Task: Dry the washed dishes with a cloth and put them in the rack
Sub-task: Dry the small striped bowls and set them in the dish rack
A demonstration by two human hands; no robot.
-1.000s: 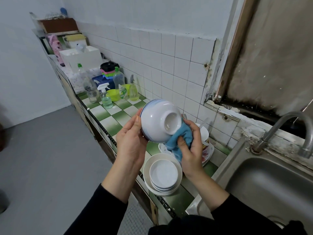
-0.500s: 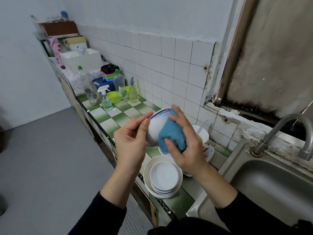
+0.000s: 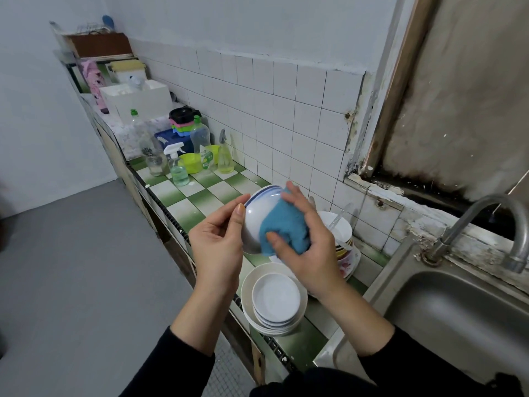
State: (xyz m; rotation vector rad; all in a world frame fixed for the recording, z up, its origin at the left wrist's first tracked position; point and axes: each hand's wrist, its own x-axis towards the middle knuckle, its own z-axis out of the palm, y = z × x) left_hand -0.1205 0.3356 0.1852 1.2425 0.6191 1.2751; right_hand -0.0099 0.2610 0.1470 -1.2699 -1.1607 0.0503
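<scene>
Gripping the white, blue-banded bowl (image 3: 256, 222) at its rim, your left hand (image 3: 217, 247) holds it tilted above the checkered surface (image 3: 177, 193). Blue cloth (image 3: 286, 227): pressed on the bowl's outside, clasped by your right hand (image 3: 312, 253). Stacked white plates (image 3: 276, 296): on the surface below. Steel sink (image 3: 458, 325): far right.

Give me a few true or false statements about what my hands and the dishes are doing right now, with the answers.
1. The left hand holds the bowl. True.
2. The right hand presses a blue cloth against the bowl. True.
3. The stack of plates sits in the sink. False: it stands on the counter beside the sink.
4. Water runs from the tap. False: no water shows at the tap.
</scene>
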